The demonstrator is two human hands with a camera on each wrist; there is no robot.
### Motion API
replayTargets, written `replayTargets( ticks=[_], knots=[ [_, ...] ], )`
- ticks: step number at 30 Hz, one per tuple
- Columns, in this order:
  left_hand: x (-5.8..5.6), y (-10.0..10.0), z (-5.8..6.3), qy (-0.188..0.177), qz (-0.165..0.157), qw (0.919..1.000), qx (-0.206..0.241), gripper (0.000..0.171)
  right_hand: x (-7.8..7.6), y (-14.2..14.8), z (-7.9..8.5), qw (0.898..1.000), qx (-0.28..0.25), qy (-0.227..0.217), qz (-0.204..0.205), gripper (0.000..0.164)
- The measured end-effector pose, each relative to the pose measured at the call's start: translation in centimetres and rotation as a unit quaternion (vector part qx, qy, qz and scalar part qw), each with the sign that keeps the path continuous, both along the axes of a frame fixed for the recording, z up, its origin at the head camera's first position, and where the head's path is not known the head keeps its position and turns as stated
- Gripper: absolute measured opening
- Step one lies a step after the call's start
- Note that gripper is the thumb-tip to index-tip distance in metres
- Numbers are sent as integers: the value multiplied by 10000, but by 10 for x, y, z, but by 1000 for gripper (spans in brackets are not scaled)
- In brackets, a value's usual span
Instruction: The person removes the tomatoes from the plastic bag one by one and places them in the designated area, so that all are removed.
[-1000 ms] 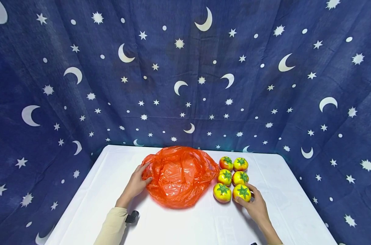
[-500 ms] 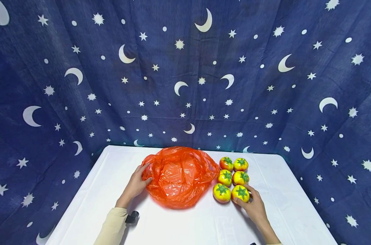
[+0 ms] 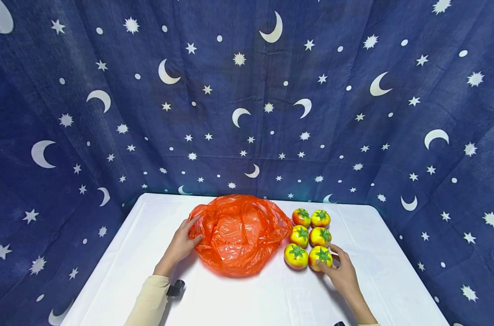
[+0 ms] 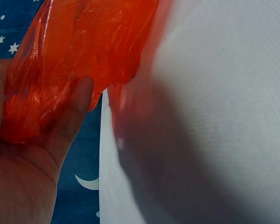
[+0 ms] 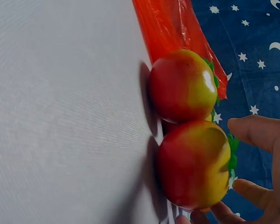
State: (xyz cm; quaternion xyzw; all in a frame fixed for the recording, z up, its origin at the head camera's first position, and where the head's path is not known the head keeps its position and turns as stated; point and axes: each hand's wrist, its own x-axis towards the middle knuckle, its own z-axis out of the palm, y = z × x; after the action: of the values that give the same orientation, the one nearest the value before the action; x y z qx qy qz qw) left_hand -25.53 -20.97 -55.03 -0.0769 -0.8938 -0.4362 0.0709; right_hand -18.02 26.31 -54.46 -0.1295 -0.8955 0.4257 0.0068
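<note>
A red plastic bag (image 3: 240,235) lies spread on the table with its mouth facing up. At its left rim is my left hand (image 3: 181,244), holding the bag's edge; in the left wrist view the red film lies between the thumb (image 4: 77,107) and the fingers. Right of the bag stand several glossy yellow-red tomatoes with green leaf stars in two columns. My right hand (image 3: 344,271) is around the nearest right-hand tomato (image 3: 320,258). In the right wrist view its thumb (image 5: 254,133) stands off this tomato, while the other fingers lie close to its side.
Beside the nearest right tomato sits another tomato (image 3: 296,256), with more tomatoes (image 3: 310,218) behind. The bag's right tip touches the left column. A white-covered table (image 3: 238,303) ends at a dark blue curtain (image 3: 247,113) with moons and stars.
The nearest right tomato shifted slightly left, then slightly back right. My right hand's thumb and fingers have loosened around it a little. My left hand and the bag stay put.
</note>
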Motion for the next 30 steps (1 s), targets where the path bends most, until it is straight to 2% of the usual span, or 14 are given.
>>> replayTargets(
  ticks=[5, 9, 16, 19, 26, 30],
  knots=[
    [0, -2, 0, 330, -72, 9994, -7, 67, 0, 6, 4, 9996, 46, 261, -74, 70],
    [0, -4, 1, 422, -24, 9991, 95, 71, -1, 8, 8, 9987, 41, 511, -71, 67],
    [2, -8, 6, -45, 222, 9993, 296, 82, -2, 6, 13, 9976, 98, 679, -109, 65],
    [2, -10, 8, -92, 316, 9989, 336, 82, -2, 4, 17, 9966, 74, 808, -126, 64],
    [4, -13, 9, 362, 364, 9971, 563, 71, -7, -3, 21, 9883, 284, 1500, -50, 56],
    [6, -13, 14, 735, 467, 9951, 466, 65, -10, -9, 25, 9856, 412, 1640, 80, 53]
  ],
)
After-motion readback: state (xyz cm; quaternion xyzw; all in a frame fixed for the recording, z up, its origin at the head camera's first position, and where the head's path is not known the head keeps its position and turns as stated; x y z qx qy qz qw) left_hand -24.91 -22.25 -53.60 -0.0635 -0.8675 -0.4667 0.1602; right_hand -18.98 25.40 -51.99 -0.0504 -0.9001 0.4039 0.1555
